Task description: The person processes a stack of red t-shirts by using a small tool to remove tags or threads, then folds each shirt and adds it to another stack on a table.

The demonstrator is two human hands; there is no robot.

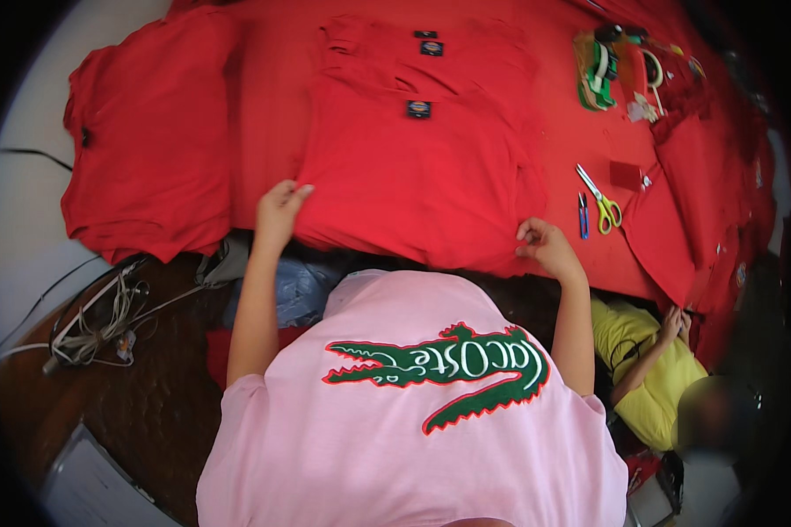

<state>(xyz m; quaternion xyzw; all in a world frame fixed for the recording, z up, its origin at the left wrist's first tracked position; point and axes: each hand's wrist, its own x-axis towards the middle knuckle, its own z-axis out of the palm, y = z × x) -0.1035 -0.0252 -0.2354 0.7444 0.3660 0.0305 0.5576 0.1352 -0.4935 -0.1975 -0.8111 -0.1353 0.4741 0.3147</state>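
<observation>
Red tabletop (567, 123); left grip (281, 206), right grip (549, 248) at red shirt's (404, 189) opposite sides.

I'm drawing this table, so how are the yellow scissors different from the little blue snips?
The yellow scissors are bigger than the blue snips. The scissors have yellow loops; the snips show none. In the picture the scissors slant; the snips run nearly top to bottom. Both lie on the red tabletop.

The left forearm (257, 307) and right forearm (574, 325) reach forward, well apart. The left hand (283, 202) turns inward, fingers bunched; the right hand (547, 247) angles inward, fingers curled. Whether either pinches is unclear.
</observation>
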